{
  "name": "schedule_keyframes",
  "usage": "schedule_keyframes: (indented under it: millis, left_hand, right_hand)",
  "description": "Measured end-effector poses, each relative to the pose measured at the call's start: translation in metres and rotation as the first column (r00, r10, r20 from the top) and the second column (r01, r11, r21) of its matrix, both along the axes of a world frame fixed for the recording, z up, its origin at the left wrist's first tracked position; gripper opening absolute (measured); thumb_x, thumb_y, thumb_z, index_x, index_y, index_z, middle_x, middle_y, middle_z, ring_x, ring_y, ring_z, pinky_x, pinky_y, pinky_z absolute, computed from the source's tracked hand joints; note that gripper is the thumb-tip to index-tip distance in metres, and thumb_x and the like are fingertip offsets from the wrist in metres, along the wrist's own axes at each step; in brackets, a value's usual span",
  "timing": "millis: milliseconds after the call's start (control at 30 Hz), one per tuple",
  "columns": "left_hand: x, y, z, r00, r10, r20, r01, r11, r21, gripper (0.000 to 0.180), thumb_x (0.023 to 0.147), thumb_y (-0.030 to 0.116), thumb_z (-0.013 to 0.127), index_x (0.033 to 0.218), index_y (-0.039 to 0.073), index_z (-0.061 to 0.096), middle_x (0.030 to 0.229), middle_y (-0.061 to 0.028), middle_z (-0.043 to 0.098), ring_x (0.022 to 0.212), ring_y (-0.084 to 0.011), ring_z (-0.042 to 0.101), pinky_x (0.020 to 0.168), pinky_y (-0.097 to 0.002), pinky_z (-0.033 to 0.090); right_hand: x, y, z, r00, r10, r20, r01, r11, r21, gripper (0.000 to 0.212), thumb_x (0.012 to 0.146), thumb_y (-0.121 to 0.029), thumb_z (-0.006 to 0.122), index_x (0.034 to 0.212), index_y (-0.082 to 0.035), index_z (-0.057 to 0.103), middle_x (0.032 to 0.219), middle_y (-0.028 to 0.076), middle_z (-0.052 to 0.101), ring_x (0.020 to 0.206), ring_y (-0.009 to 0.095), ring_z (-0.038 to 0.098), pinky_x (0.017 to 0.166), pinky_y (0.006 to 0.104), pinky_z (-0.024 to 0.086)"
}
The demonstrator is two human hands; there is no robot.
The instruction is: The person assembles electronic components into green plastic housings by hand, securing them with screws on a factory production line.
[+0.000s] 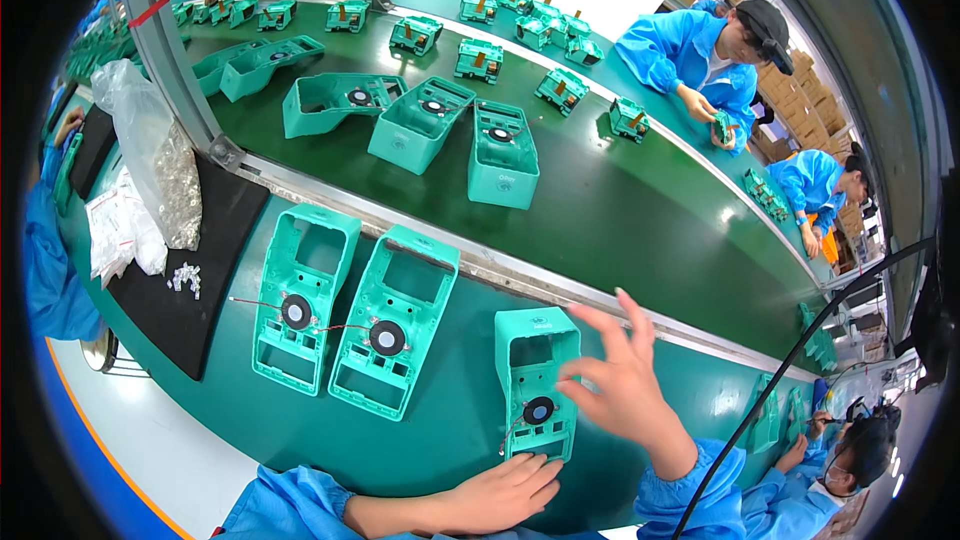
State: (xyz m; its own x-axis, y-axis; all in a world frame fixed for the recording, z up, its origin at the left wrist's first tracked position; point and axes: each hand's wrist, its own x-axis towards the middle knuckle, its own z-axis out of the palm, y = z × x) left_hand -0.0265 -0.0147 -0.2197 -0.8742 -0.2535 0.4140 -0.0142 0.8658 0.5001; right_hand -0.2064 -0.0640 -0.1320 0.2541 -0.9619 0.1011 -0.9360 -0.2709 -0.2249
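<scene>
A green plastic housing [540, 380] with a round black speaker [538, 410] and thin wires lies on the bench in front of me. My left hand [505, 492] has its fingers curled over the near end of this housing; its thumb is hidden. Just above the housing's right side, my right hand [622, 385] is raised with fingers apart and nothing visible in them. To the left, two more open housings, a left one [280, 340] and a right one [380, 380], lie side by side, each with a speaker and a wire.
A metal rail [480, 265] separates my bench from a green conveyor [620, 210] carrying several housings [503, 175] and small green assemblies [480, 60]. A bag of small parts [165, 165] sits on a black mat [190, 310]. A black cable [770, 390] hangs at right. Co-workers sit around.
</scene>
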Motion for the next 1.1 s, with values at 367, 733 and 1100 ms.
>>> schedule_keyframes:
  millis: [367,733,1100]
  left_hand:
    - [0.002,0.005,-0.015,0.998,0.007,0.065,-0.004,0.999,-0.049,0.026,0.076,0.017,0.051,0.098,0.006,0.057,0.124,-0.0095,0.043,0.108,-0.0224,0.041,0.081,-0.0281,0.038]
    - [-0.001,0.005,-0.014,1.000,0.000,0.030,0.000,1.000,0.020,0.025,0.073,0.013,0.048,0.094,0.002,0.055,0.119,-0.0125,0.044,0.103,-0.0249,0.043,0.083,-0.0297,0.037]
    - [0.001,-0.004,-0.004,0.989,-0.059,0.138,0.062,0.998,-0.017,0.029,0.075,0.018,0.055,0.101,0.006,0.053,0.123,-0.0072,0.042,0.106,-0.0216,0.043,0.082,-0.0296,0.037]
  right_hand:
    - [0.009,-0.023,-0.019,0.990,-0.026,-0.138,0.063,0.960,0.274,0.005,0.064,-0.016,0.066,0.063,-0.014,0.062,0.128,0.002,0.035,0.123,0.039,0.021,0.090,0.0698,0.017]
    - [0.008,-0.024,-0.021,0.990,-0.135,-0.044,0.142,0.942,0.305,0.013,0.067,-0.015,0.064,0.079,-0.014,0.060,0.128,0.004,0.036,0.118,0.032,0.032,0.094,0.0574,0.022]
    - [-0.002,-0.021,-0.013,0.994,-0.109,0.003,0.106,0.973,0.203,0.011,0.076,-0.014,0.058,0.087,-0.014,0.061,0.128,0.005,0.039,0.112,0.027,0.041,0.092,0.0432,0.033]
